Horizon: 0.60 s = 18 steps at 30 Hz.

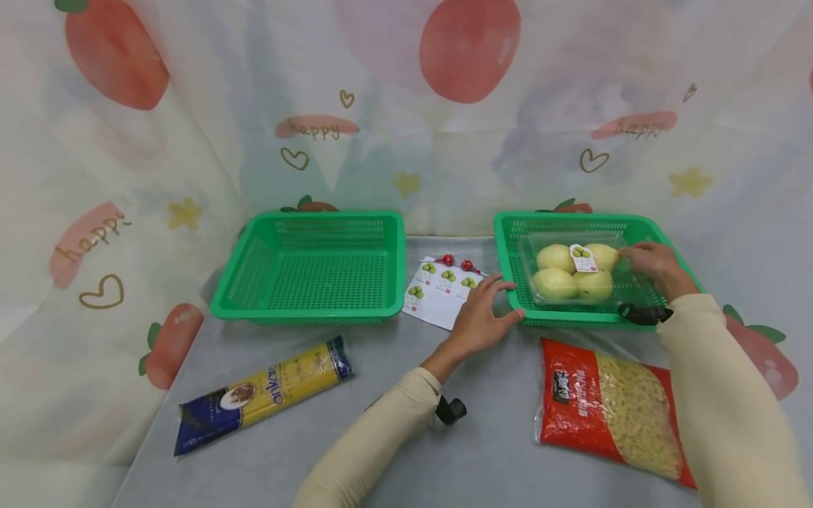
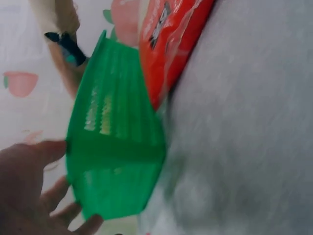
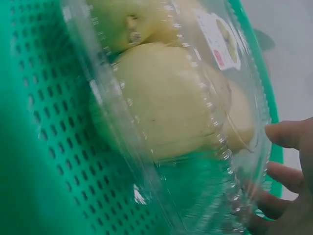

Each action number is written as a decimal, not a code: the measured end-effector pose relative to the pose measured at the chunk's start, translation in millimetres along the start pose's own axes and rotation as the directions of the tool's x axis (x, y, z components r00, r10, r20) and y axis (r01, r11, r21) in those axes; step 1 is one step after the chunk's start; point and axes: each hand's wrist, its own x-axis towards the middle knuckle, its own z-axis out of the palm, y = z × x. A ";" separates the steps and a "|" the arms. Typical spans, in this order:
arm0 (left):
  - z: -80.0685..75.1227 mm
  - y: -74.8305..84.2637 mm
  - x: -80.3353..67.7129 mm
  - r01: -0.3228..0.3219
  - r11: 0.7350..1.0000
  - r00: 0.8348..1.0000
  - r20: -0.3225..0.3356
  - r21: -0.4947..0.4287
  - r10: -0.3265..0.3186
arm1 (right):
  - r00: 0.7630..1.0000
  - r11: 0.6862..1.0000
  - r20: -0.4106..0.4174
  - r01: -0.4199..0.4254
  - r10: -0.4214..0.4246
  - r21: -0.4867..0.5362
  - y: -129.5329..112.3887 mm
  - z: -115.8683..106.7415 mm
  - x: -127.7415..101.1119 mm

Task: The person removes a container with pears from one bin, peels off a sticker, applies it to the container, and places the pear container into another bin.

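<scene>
A clear plastic fruit box (image 1: 571,295) with several pale yellow-green round fruits (image 3: 161,103) and a fruit-picture label (image 1: 583,258) lies inside the right green basket (image 1: 559,319). My right hand (image 1: 654,262) holds the box at its right end; in the right wrist view, the thumb and fingers are at the plastic edge. My left hand (image 1: 485,317) has its fingers spread at the left front corner of the same basket, its fingertips against the rim. Nothing lies in the left palm. In the left wrist view, the basket's outer wall (image 2: 117,147) hides the box.
Another green basket (image 1: 317,314) stands at the left. Before it lies a blue-and-yellow spaghetti pack (image 1: 267,391). A red pasta bag (image 1: 610,409) lies in front of the right basket. Between the baskets are a sticker sheet (image 1: 435,303) and two small red balls (image 1: 448,259).
</scene>
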 end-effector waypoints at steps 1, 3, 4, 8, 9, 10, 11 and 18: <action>-4.7 0.4 1.0 -0.025 0.998 1.000 0.017 0.062 0.024 | 1.000 0.999 -0.009 0.026 -0.027 -0.043 -2.1 -1.0 -1.6; -16.6 0.8 2.6 -0.083 0.975 0.996 0.055 0.206 0.073 | 0.996 0.989 -0.027 0.078 -0.082 -0.128 -8.5 -2.2 -4.3; -23.3 1.0 2.8 -0.114 0.954 0.993 0.073 0.279 0.097 | 0.994 0.981 -0.036 0.098 -0.106 -0.169 -12.7 -2.9 -5.8; -49.3 2.8 -1.3 -0.194 0.865 0.981 0.112 0.464 0.160 | 0.979 0.950 -0.084 0.157 -0.186 -0.268 -31.2 -4.8 -12.5; -55.6 3.1 -4.2 -0.200 0.848 0.980 0.114 0.491 0.165 | 0.977 0.949 -0.082 0.170 -0.198 -0.266 -36.8 -3.7 -15.0; -61.3 3.3 -7.4 -0.204 0.832 0.979 0.111 0.516 0.172 | 0.973 0.947 -0.082 0.185 -0.214 -0.264 -42.9 -1.8 -17.5; -66.6 3.1 -11.0 -0.205 0.819 0.979 0.104 0.536 0.177 | 0.969 0.942 -0.080 0.204 -0.233 -0.266 -49.4 0.8 -20.5; -98.0 -11.1 -52.5 -0.163 0.787 0.982 0.022 0.595 0.186 | 0.903 0.861 -0.095 0.361 -0.418 -0.359 -82.2 39.6 -53.0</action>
